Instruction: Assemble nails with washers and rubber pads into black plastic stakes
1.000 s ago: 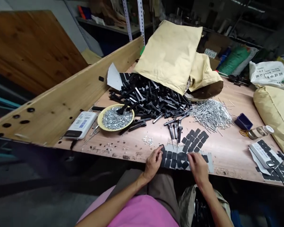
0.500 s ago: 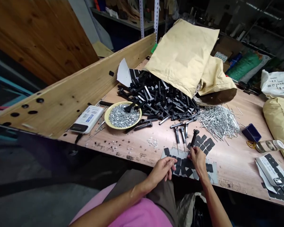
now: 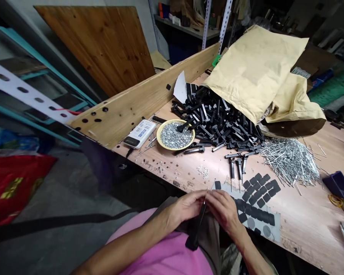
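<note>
Black T-headed part (image 3: 195,235), with a slim metal rod (image 3: 204,203) at its narrow end, is held, in the head view, just off the near edge of the tabletop (image 3: 306,214), over the lap, tilted head-down. The grip is closed to a fine pinch: the fingertips of the left hand (image 3: 186,208) and the right hand (image 3: 225,210) are brought together at the rod's upper end. Which hand carries the weight cannot be told, and anything small between the fingers is hidden.

Judging by the layout, the rod has been fitted to this part, and its tip is being attended to. A few similar parts (image 3: 231,166), at least two with rods showing, are laid between the heap and the near edge, seemingly at the same stage. Much appears to be left: a large heap of black parts (image 3: 215,114) is piled beside the board along the left edge, with fitted rods not made out; loose metal rods (image 3: 292,162) are massed to its right, and small rings (image 3: 203,171) are scattered towards the near edge. Black pads (image 3: 256,212) are carried on a grey sheet (image 3: 276,229) at that edge.

Among containers, the yellow bowl (image 3: 159,136) is filled with small silvery pieces (image 3: 174,135), and black parts are leaned across its rim. Nothing can be seen inside the paper sack (image 3: 255,72) laid over the heap, and the contents of the dark blue box (image 3: 338,184), farther right, cannot be made out.
</note>
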`<state>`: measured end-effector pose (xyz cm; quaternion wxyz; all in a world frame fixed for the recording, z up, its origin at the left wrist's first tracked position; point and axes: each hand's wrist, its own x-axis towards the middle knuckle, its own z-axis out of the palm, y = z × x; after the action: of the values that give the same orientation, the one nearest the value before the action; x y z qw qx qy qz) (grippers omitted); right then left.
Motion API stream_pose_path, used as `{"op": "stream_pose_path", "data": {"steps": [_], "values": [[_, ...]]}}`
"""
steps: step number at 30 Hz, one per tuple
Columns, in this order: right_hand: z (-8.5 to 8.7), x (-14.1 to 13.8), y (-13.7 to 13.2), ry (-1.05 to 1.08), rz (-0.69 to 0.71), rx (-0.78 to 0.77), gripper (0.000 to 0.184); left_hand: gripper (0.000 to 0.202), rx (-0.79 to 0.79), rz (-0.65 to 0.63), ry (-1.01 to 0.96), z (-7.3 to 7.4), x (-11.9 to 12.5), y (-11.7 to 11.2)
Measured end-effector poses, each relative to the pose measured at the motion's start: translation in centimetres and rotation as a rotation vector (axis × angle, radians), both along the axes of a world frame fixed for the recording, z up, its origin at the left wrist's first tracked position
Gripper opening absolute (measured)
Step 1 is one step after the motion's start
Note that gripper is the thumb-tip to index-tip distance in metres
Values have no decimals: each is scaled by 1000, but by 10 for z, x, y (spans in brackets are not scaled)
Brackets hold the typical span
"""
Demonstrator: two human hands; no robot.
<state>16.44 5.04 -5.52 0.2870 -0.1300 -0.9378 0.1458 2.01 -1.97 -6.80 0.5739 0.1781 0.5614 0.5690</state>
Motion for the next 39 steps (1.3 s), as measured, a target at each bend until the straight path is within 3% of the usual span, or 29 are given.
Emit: {"op": "stream_pose_path", "data": {"steps": [2, 3, 5, 8, 12, 15, 18, 24, 27, 33, 39], "values": [[-9, -9, 15, -7, -136, -109, 32, 26, -83, 35, -370, 4, -12, -1], [-14, -15, 23, -28, -216, -145, 31, 28, -128, 73, -464, 7, -16, -2], [-25, -26, 39, -131, -309, -181, 31, 32, -190, 121, -492, 12, -22, -3], [-32, -46, 53, -415, -331, -165, 28, 35, -255, 18, -492, 18, -23, -5], [-26, -66, 55, -737, -348, -72, 22, 29, -288, -43, -484, 21, -22, -6], [-22, -73, 57, -790, -326, -64, 19, 33, -249, -43, -460, 20, -24, -4], [-25, -70, 60, -651, -325, -156, 15, 44, -199, -59, -429, 18, -26, -1], [-25, -44, 43, 54, -447, -645, 8, 55, -93, -89, -331, 15, -14, 10], [-17, -31, 26, 260, -523, -823, 7, 59, -56, -144, -288, 16, -4, 15], [-5, -15, 10, 463, -595, -946, 14, 64, -35, -206, -236, 20, 11, 21], [-7, -3, 5, 532, -642, -926, 18, 69, -8, -251, -193, 19, 22, 24]]}}
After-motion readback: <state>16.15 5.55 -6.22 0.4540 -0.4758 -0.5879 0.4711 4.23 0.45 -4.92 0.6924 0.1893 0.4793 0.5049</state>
